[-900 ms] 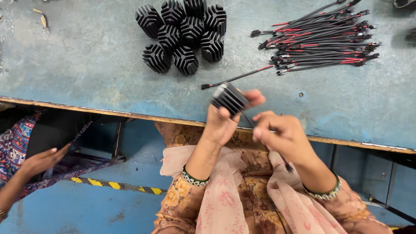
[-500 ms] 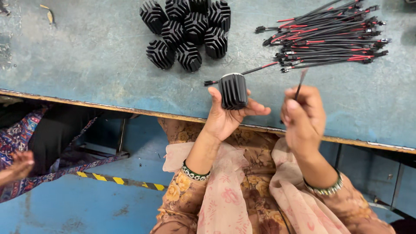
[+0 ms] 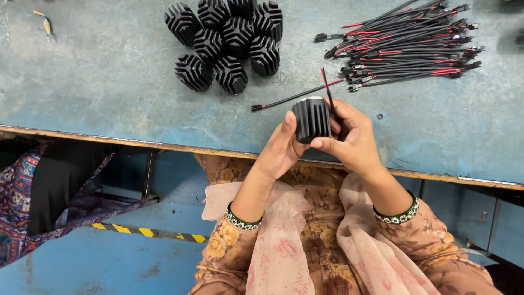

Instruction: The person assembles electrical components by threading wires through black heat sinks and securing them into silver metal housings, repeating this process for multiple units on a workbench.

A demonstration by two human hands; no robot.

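1. Your left hand [image 3: 281, 150] is curled around the black finned cylinder [image 3: 311, 119], fingers closed on its left side, holding it upright just above the near edge of the blue worktable [image 3: 109, 82]
2. Your right hand [image 3: 352, 136] grips the same cylinder from the right, and its fingers also pinch a thin red-and-black wire [image 3: 326, 87] that stands up beside the part (how far it goes in is hidden)
3. A cluster of like finned cylinders [image 3: 229, 41] lies well apart at the far left
4. A bundle of wires [image 3: 409, 46] lies far right, one loose black wire [image 3: 289, 99] just beyond your hands
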